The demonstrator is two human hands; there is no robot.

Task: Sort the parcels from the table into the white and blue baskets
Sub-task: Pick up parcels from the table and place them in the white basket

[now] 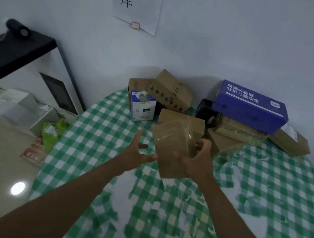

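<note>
1. The right hand [196, 160] is gripping a brown cardboard parcel [174, 147], fingers curled round its right edge, holding it tilted above the surface [158, 220].
2. The left hand [137, 154] is hovering just left of that parcel, fingers spread and holding nothing; it looks about to steady the parcel's left face.
3. Judging by this, the pick-up step is under way; the next move calls for carrying the parcel to a basket, and neither basket is showing here.
4. The parcel is a plain box, matte card with glossy clear tape across its top.
5. The surface under the parcel is wearing a green-and-white checked cloth, worn in patches.
6. Beyond the parcel, more cardboard boxes [171, 92] are lying stacked by the wall; to the parcel's far right, a long blue box [250, 107] is resting on others.
</note>
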